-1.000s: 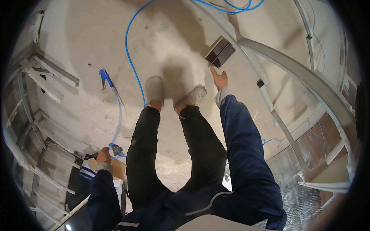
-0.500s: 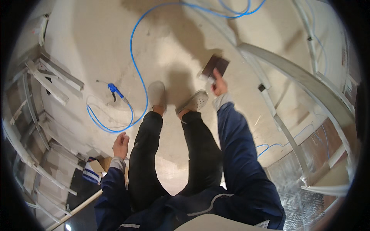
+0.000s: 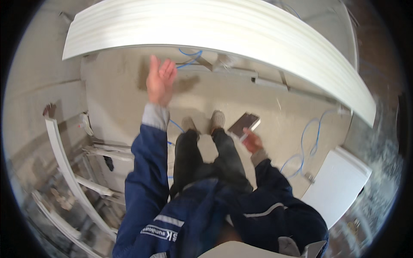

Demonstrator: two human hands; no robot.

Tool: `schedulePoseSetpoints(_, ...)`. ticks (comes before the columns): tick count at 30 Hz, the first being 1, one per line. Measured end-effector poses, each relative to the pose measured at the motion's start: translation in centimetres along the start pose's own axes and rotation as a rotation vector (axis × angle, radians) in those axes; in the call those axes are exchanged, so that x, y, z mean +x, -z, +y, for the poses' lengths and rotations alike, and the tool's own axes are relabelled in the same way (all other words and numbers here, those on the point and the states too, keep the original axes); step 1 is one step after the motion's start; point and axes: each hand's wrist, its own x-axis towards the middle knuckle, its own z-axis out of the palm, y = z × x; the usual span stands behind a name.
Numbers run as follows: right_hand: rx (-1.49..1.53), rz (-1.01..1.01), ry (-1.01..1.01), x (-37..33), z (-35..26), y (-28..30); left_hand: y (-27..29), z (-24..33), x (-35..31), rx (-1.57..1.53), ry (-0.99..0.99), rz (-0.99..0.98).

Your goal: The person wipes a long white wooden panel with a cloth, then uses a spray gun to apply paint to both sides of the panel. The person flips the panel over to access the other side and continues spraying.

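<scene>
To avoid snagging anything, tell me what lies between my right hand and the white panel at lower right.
In the head view, loops of blue hose lie on the floor between the right hand and the white panel.

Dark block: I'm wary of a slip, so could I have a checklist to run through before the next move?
1. Dark block in the right hand: ok, held near its lower edge.
2. Left hand free: ok, open, nothing seen in it.
3. Left hand touching the long white panel: not ok, a gap shows.
4. Blue hose clear of the shoes: cannot tell, partly hidden.
5. Grip firm: cannot tell.
</scene>
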Motion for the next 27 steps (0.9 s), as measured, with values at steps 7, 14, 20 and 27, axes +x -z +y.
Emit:
schedulePoseSetpoints(7,0.426,-0.032,0.139,-9.4,-7.0,-13.6,-7.4,-6.3,-6.1,0.625,0.524,-0.526)
schedulePoseSetpoints(14,0.363,0.008,0.262,-15.4,-7.5,-23.4,-9.7,-8.7,-8.7,0.79,0.608,-0.469)
schedulePoseSetpoints(20,0.071,0.252,0.415,-16.1,-4.8,-24.8,-8.5,-7.3,-9.4,0.67,0.879,-0.567)
schedulePoseSetpoints(27,-0.323,1.254,0.886,-14.1,-11.4,-19.4,-7.9,-8.8,-12.8,0.632,1.209,-0.436)
